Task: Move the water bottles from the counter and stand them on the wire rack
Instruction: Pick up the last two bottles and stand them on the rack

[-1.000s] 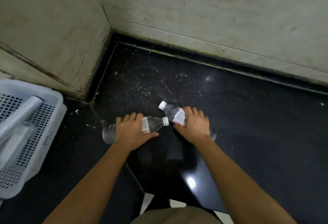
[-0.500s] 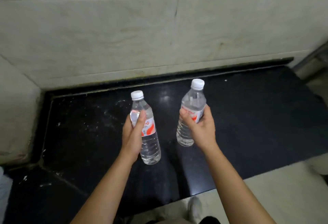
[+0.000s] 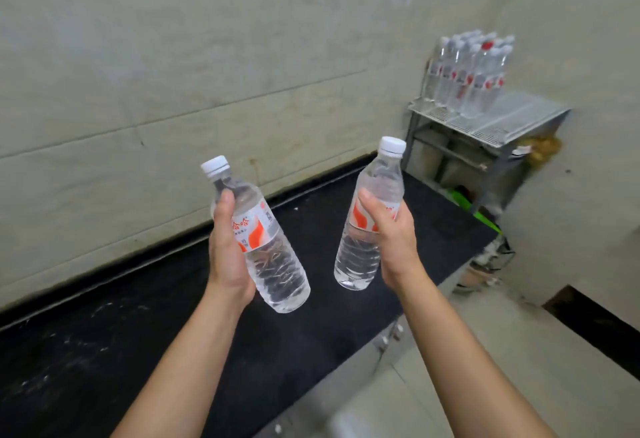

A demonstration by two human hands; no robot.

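My left hand (image 3: 227, 257) grips a clear water bottle (image 3: 273, 264) with a white cap and orange label, tilted slightly left. A second such bottle (image 3: 360, 254) is held nearly upright in my right hand (image 3: 394, 240). Both bottles hang in the air above the black counter (image 3: 138, 333). At the far right end of the counter stands the grey wire rack (image 3: 502, 118), well beyond my hands. On its top shelf, at the back left, several water bottles (image 3: 467, 73) stand upright in a cluster.
Pale tiled walls (image 3: 173, 73) close the counter at the back and on the right. Under the rack's top shelf sit white containers and a green item (image 3: 478, 212). A light floor (image 3: 485, 368) lies below the counter's front edge.
Both hands lifted the bottles off the counter, where they lay on their sides, and turned them upright. The view has swung right, bringing the wire rack into sight.
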